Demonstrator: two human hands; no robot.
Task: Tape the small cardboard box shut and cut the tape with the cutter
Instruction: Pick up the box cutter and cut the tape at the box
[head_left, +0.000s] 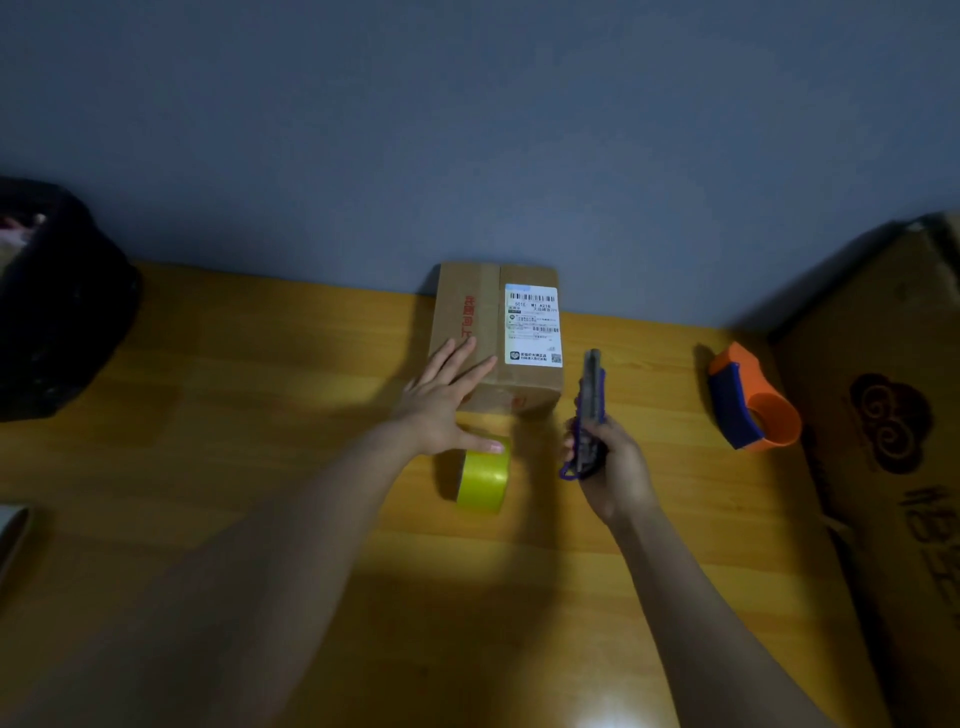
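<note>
A small cardboard box with a white shipping label stands at the back of the wooden table against the wall, its flaps closed. My left hand lies flat and spread on the box's near left corner, thumb over a yellow-green tape roll standing on edge just in front of the box. My right hand grips a purple-and-grey cutter, pointing away from me, just right of the box. I cannot tell whether the blade is out.
An orange and blue tape dispenser sits at the right. A large cardboard box fills the right edge. A black bag stands at the far left. The wooden table meets a grey wall behind.
</note>
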